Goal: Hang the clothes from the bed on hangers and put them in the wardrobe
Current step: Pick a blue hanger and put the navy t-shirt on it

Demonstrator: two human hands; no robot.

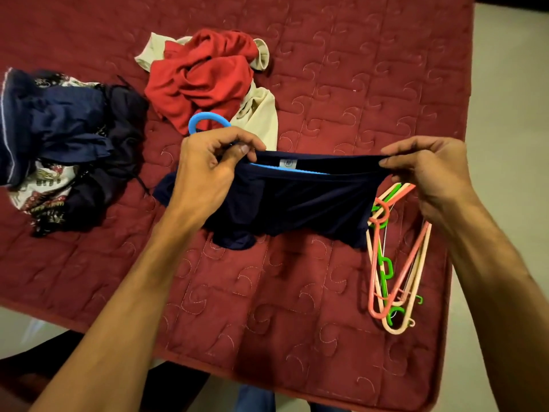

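Here, smooth navy garment (303,200) pinched taut, curved blue hanger (205,118) perhaps inside

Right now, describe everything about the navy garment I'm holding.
The navy garment is thin, smooth-looking fabric with a small white label inside its opening. The left hand and right hand pinch that edge at either end, stretching it over the red quilt; the rest sags in folds. A blue hanger sits inside, its hook sticking out past the left hand.
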